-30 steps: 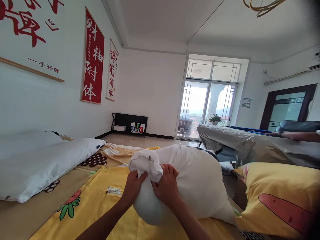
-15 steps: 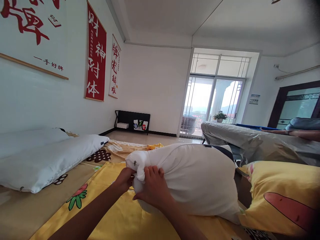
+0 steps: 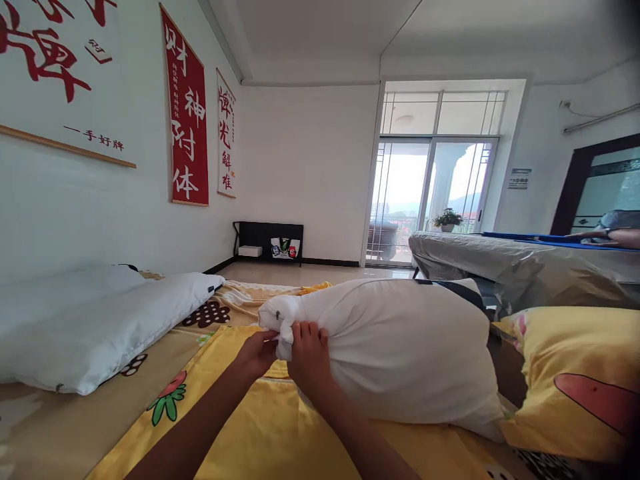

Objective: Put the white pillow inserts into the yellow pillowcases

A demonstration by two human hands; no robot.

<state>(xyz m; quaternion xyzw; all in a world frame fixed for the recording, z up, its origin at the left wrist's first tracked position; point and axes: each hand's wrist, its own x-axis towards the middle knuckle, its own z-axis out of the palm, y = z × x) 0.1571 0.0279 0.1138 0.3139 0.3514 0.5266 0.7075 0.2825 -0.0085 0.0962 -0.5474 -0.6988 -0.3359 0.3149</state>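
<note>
A plump white pillow [image 3: 405,353] lies on its side across the bed, its near left end gathered and bunched. My left hand [image 3: 257,353] pinches the bunched end from the left. Close beside it, my right hand [image 3: 310,357] wraps its fingers over the same end, the knuckles facing up. Under the pillow and both forearms spreads yellow cloth [image 3: 270,427] with a pineapple-like print at its left. The fingertips of my left hand are partly hidden by the fabric.
White pillows [image 3: 125,327] lie at the left by the wall. A yellow pillow [image 3: 590,373] with a pink patch sits at the right. Behind it stands a plastic-covered table [image 3: 460,257], with another person's arm [image 3: 620,236] at its far right. A low black shelf [image 3: 267,237] stands at the back wall.
The view has shifted slightly. My right hand's thumb, earlier stretched out below the pillow end, is now tucked in. Both hands keep their grip on the bunched pillow end.
</note>
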